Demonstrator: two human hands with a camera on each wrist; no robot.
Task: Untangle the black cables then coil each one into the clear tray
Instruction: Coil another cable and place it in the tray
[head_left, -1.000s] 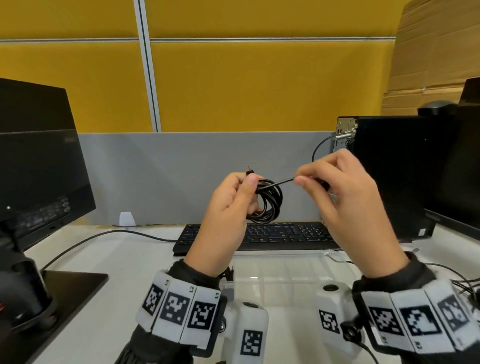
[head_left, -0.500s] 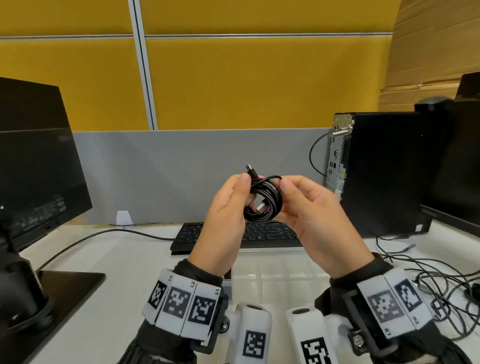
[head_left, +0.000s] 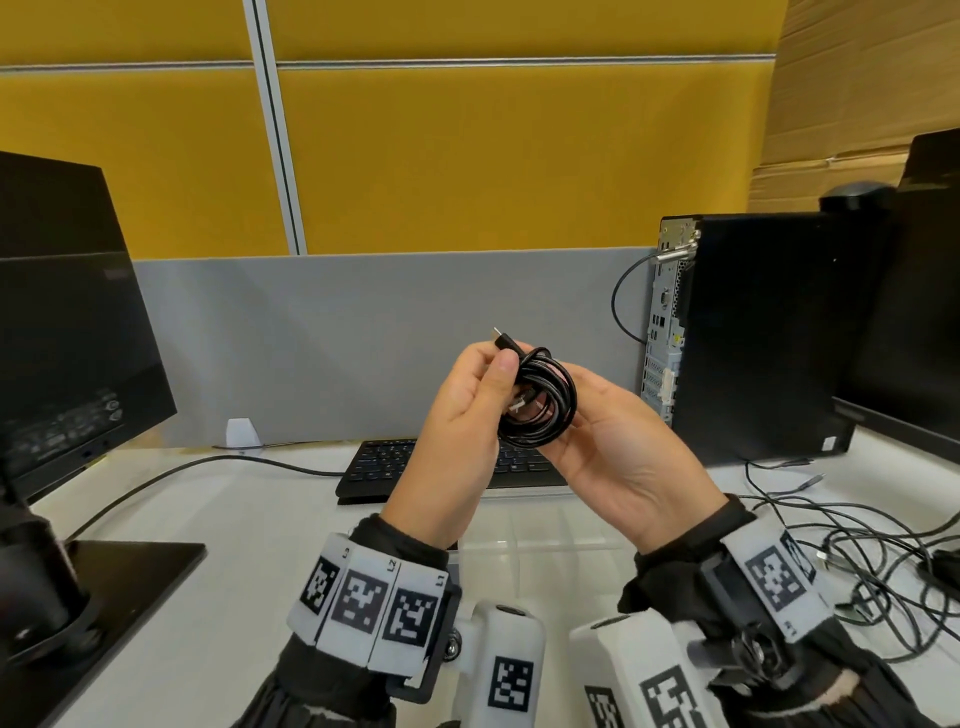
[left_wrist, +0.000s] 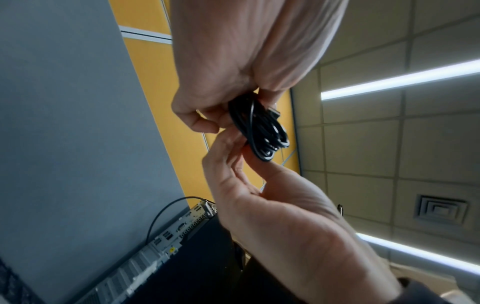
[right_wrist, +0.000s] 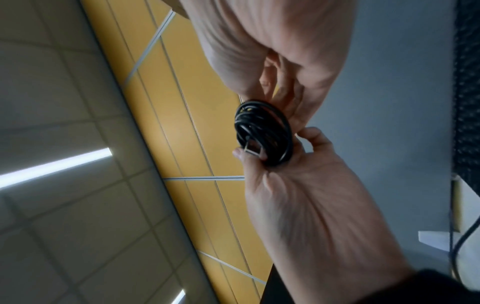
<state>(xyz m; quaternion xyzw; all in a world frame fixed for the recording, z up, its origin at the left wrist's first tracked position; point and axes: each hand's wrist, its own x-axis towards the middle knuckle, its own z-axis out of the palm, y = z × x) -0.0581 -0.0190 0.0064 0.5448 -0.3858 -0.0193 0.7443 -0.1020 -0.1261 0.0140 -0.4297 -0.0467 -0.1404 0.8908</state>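
A second ago the right hand (head_left: 618, 447) was drawing a free end of cable out taut beside the coil; half a second ago it had come in against the bundle. Now that end is wound in, and the coiled black cable (head_left: 543, 400) is a closed loop held up in the air above the keyboard (head_left: 384, 465). The left hand (head_left: 467, 415) pinches the coil between thumb and fingers at its upper side, with one plug (head_left: 505, 342) sticking up past the thumb. The right hand has turned palm up, and its fingers curl round the coil's far side, so the bundle is gripped from both sides. The head has also tilted toward the right, showing more of the loose black cables (head_left: 862, 561), which lie tangled on the desk (head_left: 249, 519) to the right of the keyboard. The clear tray (head_left: 540, 535) sits on the desk just in front of the keyboard, below the hands.

The wrist bands carry square black-and-white markers with small labels; "L1" and "L2" can be read on the left one. Printing on the monitor (head_left: 62, 332) to the left of the keyboard is too small to read.
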